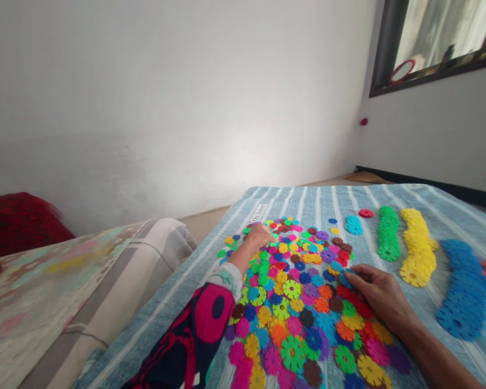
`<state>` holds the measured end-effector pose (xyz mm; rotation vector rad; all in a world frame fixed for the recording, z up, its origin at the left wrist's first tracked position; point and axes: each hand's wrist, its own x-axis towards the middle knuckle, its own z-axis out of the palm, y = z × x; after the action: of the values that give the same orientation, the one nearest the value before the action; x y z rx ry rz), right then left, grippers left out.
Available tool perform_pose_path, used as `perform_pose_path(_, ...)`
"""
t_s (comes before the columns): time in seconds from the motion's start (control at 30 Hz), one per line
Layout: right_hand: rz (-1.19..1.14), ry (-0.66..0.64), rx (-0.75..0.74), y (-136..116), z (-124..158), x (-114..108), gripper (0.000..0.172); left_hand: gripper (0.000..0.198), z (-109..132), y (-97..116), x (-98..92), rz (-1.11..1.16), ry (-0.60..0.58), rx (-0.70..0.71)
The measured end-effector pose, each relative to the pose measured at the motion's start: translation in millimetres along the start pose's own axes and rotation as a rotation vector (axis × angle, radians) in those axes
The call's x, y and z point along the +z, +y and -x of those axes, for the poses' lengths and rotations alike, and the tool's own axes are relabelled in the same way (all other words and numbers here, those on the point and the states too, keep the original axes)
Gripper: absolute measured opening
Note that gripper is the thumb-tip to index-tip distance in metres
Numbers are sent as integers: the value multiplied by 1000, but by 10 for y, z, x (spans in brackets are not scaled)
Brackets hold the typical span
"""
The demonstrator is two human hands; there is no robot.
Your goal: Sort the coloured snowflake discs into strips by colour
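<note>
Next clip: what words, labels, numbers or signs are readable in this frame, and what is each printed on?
"...th love": small dark print on the blue striped cloth, just beyond the left hand. Its first letters are too blurred to read.
Nothing else is legible. The plastic discs show no readable marks.

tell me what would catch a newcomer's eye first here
First comes the big heap of multicoloured flat plastic snowflake discs, spread over the middle of the blue striped cloth. To its right lie tidy curved rows sorted by colour: green discs, yellow discs and blue discs. The left hand reaches into the heap's far edge, and the right hand rests on its right side.
</note>
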<state>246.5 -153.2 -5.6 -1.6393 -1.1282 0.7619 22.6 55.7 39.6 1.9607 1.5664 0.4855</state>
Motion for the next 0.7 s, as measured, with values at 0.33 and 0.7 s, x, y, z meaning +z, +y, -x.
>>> perform_pose_path(0.33, -28, 26, -79, 46, -78, 49, 25, 15, 212, 1036, 519, 134, -262, 293)
perform_pose_path(0.7, 6, 24, -109, 103, -131, 68, 21, 18, 79, 1855, 1602, -22, -524, 538)
